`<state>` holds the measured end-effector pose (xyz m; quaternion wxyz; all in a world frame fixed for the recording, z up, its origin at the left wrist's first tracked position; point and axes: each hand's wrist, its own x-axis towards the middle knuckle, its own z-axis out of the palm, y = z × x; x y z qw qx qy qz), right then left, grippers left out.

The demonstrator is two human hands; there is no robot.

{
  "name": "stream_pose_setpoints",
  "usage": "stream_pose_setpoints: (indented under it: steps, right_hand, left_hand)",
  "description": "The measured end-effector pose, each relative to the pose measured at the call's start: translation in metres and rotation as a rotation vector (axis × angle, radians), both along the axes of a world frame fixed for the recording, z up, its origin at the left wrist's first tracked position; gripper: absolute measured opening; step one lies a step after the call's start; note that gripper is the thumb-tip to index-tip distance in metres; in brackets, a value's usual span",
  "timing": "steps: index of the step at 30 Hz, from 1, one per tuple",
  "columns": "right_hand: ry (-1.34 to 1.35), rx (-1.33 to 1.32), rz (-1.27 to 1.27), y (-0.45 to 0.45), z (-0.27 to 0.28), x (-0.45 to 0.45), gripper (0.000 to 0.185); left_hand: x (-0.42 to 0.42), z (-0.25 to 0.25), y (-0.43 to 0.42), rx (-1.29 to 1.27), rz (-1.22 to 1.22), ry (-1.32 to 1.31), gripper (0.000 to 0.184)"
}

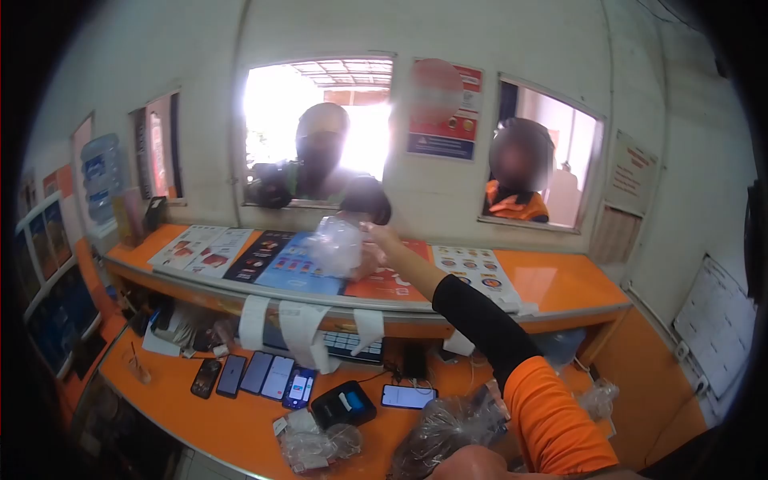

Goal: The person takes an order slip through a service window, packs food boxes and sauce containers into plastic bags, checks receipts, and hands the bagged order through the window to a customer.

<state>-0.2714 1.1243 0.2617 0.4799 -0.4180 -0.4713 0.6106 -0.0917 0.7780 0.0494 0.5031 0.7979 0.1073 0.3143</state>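
Observation:
My right hand (382,242) is stretched out over the counter to the wall opening, its fingers closed on a clear plastic bag (337,246). The bag looks pale and crumpled; its contents are blurred. Right behind it, a dark-sleeved arm (366,199) of the helmeted person (320,152) reaches through the opening close to the bag; whether that person touches it is unclear. At the bottom edge a patch of skin, seemingly my left hand (472,464), shows beside a clear bag with dark contents (438,432); its fingers are hidden.
Printed menus lie on the orange upper counter (560,282). Paper strips (304,332) hang over its edge. Below are several phones (256,373), a black device (344,404), a keyboard (352,346) and a plastic packet (316,444). Another helmeted person (516,180) stands behind the right opening.

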Motion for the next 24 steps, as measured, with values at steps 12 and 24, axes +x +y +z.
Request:
stream_pose_setpoints:
  steps: [12,24]
  right_hand:
    - [-0.137,0.069,0.435,-0.254,0.015,0.305,0.035]
    - [-0.036,0.059,-0.54,-0.409,-0.152,0.642,0.028]
  left_hand:
    - [0.023,0.01,-0.001,0.153,0.016,0.084,0.04]
    - [0.035,0.043,-0.003,0.026,0.129,0.464,0.042]
